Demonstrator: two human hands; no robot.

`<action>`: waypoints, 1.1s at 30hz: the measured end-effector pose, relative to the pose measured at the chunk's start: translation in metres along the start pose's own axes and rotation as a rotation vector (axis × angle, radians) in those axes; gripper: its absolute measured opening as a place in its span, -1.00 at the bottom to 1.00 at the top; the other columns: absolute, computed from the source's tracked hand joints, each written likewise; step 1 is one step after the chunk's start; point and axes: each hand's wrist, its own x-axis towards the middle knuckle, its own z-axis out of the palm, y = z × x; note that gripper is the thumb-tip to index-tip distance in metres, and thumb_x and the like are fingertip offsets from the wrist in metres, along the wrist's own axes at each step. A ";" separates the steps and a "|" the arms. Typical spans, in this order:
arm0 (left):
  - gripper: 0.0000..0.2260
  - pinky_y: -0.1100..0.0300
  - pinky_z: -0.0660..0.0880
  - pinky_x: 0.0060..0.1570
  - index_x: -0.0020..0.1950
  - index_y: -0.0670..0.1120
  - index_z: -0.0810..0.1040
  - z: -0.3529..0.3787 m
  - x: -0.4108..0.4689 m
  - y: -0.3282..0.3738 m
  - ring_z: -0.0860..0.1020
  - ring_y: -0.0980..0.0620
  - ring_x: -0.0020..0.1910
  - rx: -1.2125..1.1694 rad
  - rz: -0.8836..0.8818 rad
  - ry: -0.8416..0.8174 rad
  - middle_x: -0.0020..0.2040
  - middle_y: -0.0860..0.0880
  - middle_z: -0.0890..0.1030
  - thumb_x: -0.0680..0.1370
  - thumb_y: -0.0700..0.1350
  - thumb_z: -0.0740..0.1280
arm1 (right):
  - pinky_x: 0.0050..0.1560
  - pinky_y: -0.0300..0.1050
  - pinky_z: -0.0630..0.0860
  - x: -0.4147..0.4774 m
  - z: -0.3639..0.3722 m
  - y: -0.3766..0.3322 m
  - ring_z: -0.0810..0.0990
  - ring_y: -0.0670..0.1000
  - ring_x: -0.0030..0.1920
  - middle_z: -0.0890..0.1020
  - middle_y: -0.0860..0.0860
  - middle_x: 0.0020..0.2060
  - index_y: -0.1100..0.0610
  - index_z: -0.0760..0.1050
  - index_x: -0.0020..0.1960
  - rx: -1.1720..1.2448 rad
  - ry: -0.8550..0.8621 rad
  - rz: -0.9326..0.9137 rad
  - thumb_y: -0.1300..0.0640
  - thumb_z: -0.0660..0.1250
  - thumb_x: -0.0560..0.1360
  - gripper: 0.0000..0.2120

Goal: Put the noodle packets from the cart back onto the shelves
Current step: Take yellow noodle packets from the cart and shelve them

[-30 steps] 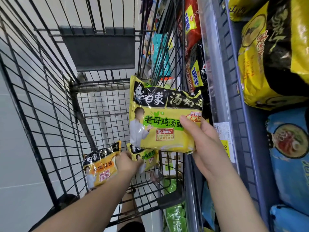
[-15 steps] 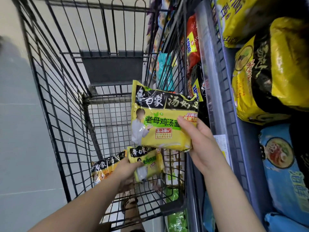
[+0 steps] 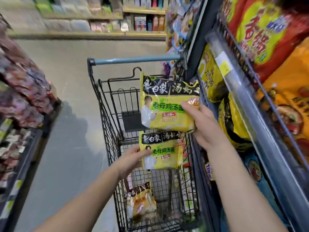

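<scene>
Head view: upper packet [image 3: 168, 122] and lower packet [image 3: 164, 154] read 白象 老母鸡汤面.

The upper packet [image 3: 168, 108] and lower packet [image 3: 161, 151] were both yellow with a black top band and a green stripe, a 3rd packet [image 3: 143, 201] in the black wire cart [image 3: 107, 118] was orange, and the handle [image 3: 133, 60] was grey-blue.

Black wire cart [image 3: 107, 131], standing on the grey floor [image 3: 66, 114] before me: one orange noodle packet [image 3: 143, 203] lying on its bottom. Shelf [image 3: 250, 114] at my right: yellow-and-black bags [image 3: 234, 124] on the lower tier; red bag [image 3: 260, 30] and orange bag [image 3: 287, 101] above.
</scene>
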 end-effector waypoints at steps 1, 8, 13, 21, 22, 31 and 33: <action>-0.53 0.00 0.60 0.19 0.34 -0.20 0.51 0.000 -0.013 0.021 0.71 -0.08 0.12 0.031 0.040 -0.008 0.16 -0.09 0.73 0.51 -0.02 0.50 | 0.33 0.19 0.57 -0.005 0.006 -0.017 0.71 0.09 0.18 0.74 0.05 0.16 0.11 0.55 0.31 0.006 -0.002 -0.031 0.09 0.45 0.57 -0.67; -0.94 0.35 0.52 -0.35 -0.03 -0.16 0.57 -0.001 -0.100 0.134 0.61 0.19 -0.38 0.099 0.381 0.017 -0.33 0.07 0.67 0.62 -0.19 0.38 | 0.09 0.04 0.69 -0.042 0.039 -0.133 0.74 0.09 0.08 0.76 0.05 0.07 0.12 0.57 0.22 0.020 -0.064 -0.271 0.12 0.43 0.58 -0.77; -0.24 0.03 0.53 0.00 0.21 -0.34 0.55 -0.015 -0.149 0.186 0.59 -0.13 -0.02 0.100 0.612 0.084 0.06 -0.28 0.62 0.29 0.21 0.62 | 0.12 0.10 0.66 -0.065 0.051 -0.182 0.74 0.12 0.11 0.74 0.11 0.12 0.13 0.58 0.26 0.058 -0.095 -0.399 0.12 0.45 0.56 -0.71; -0.38 0.20 0.59 -0.33 0.16 -0.35 0.56 -0.039 -0.201 0.226 0.65 -0.04 -0.23 0.104 0.788 0.161 -0.02 -0.22 0.68 0.31 0.09 0.51 | -0.11 0.02 0.72 -0.111 0.055 -0.209 0.77 0.08 -0.02 0.78 0.07 0.00 0.11 0.59 0.16 0.081 -0.137 -0.479 0.16 0.40 0.57 -0.83; -0.42 0.22 0.59 -0.37 0.12 -0.28 0.59 -0.044 -0.207 0.229 0.66 -0.01 -0.27 0.094 0.812 0.168 -0.08 -0.17 0.70 0.27 0.09 0.54 | -0.14 -0.01 0.71 -0.118 0.054 -0.209 0.77 0.08 -0.02 0.77 0.08 0.01 0.12 0.59 0.19 0.073 -0.130 -0.480 0.14 0.40 0.56 -0.79; -0.21 0.20 0.67 -0.22 0.07 -0.14 0.67 -0.078 -0.260 0.240 0.74 -0.03 -0.17 0.017 0.958 0.055 0.01 -0.16 0.75 0.00 0.27 0.70 | -0.22 -0.12 0.68 -0.206 0.063 -0.182 0.77 0.08 -0.05 0.77 0.11 0.05 0.18 0.53 0.31 -0.023 0.047 -0.502 0.06 0.45 0.45 -0.54; -0.17 0.22 0.65 -0.24 0.07 -0.17 0.63 -0.081 -0.272 0.239 0.73 -0.02 -0.19 0.025 0.972 0.012 -0.02 -0.16 0.75 -0.02 0.28 0.70 | -0.24 -0.13 0.68 -0.231 0.073 -0.171 0.78 0.08 -0.05 0.77 0.09 0.03 0.17 0.53 0.31 -0.035 0.107 -0.512 0.03 0.46 0.42 -0.50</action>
